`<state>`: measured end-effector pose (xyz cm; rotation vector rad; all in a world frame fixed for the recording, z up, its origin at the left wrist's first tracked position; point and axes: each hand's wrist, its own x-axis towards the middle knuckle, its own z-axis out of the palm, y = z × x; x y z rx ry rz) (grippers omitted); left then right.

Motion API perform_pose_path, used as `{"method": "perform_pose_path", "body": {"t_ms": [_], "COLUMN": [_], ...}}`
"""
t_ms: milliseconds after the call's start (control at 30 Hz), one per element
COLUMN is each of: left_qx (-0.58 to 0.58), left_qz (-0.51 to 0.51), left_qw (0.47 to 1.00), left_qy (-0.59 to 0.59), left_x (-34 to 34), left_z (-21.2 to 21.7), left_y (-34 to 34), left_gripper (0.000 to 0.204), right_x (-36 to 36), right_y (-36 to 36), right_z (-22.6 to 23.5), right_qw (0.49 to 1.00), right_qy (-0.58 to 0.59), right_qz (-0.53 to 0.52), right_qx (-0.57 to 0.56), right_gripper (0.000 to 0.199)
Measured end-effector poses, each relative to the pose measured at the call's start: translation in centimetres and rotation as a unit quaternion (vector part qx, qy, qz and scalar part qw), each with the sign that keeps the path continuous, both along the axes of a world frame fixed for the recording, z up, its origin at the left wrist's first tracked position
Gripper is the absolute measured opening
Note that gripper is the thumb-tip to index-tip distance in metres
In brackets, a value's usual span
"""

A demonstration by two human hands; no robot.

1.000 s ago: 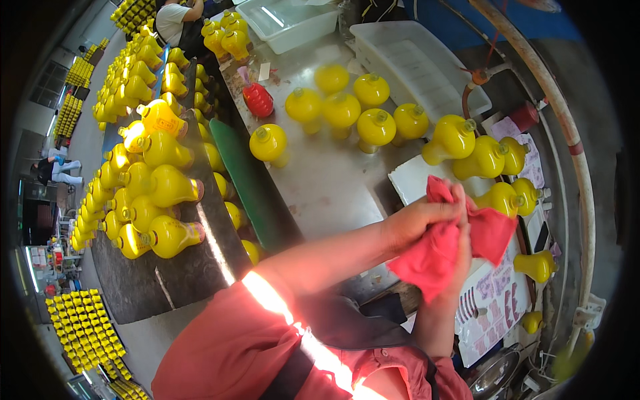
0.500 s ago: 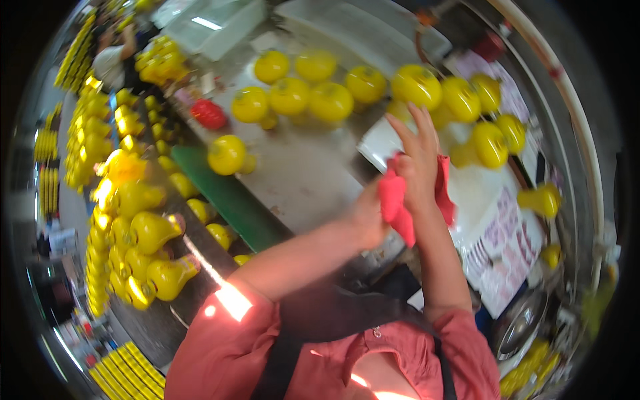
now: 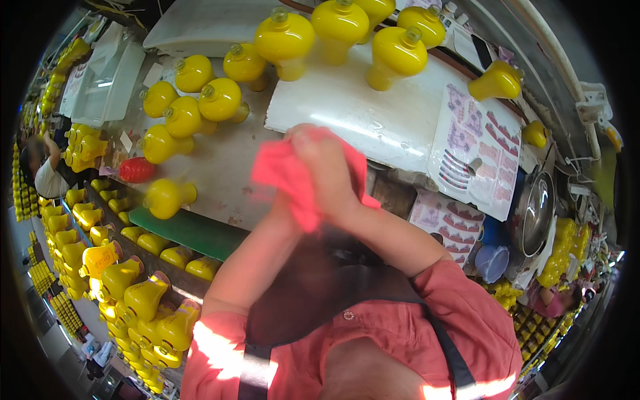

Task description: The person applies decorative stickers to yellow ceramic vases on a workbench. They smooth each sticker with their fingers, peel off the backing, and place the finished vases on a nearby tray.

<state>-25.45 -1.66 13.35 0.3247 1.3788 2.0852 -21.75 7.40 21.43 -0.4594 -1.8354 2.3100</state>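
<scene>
A pink cloth (image 3: 277, 163) is bunched between my hands above the near edge of the table. My right hand (image 3: 321, 163) grips it from above, its fingers folded over the cloth. My left hand (image 3: 289, 205) goes in beneath the cloth, which hides its fingers; only the wrist area shows. Both hands touch and are slightly blurred. Beyond them, several glossy yellow bulb-shaped bottles with clear nubs stand on the table, among them one yellow bottle (image 3: 220, 100). Another yellow bottle (image 3: 170, 199) lies tilted at the left, near a red ribbed object (image 3: 137, 170).
A white board (image 3: 353, 107) carries several yellow bottles and printed decal sheets (image 3: 473, 147). At the right are a metal bowl (image 3: 535, 210) and a pale bucket (image 3: 492, 262). A green strip (image 3: 180, 233) edges the table beside racked yellow bottles (image 3: 143, 300). A clear bin (image 3: 110, 83) stands far left.
My right hand has gone from outstretched fingers to gripping the pink cloth. My left hand is now under the cloth. Both hands moved left, and the view has turned and shifted right.
</scene>
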Motion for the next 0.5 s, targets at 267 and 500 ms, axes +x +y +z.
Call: {"method": "perform_pose_path", "body": {"t_ms": [267, 500], "left_qx": [-0.145, -0.297], "left_qz": [0.110, -0.071], "left_qw": [0.933, 0.724], "left_qy": [0.311, 0.619], "left_x": [1.1, 0.2], "left_z": [4.1, 3.6], "left_y": [6.5, 6.4], "left_gripper": [0.040, 0.053], "right_x": [2.6, 4.5], "right_y": [6.3, 13.0], "right_z": [-2.2, 3.4], "right_qw": [0.880, 0.950], "right_qy": [0.085, 0.286], "right_qz": [-0.117, -0.107], "right_qx": [-0.453, -0.068], "right_gripper": [0.043, 0.027]}}
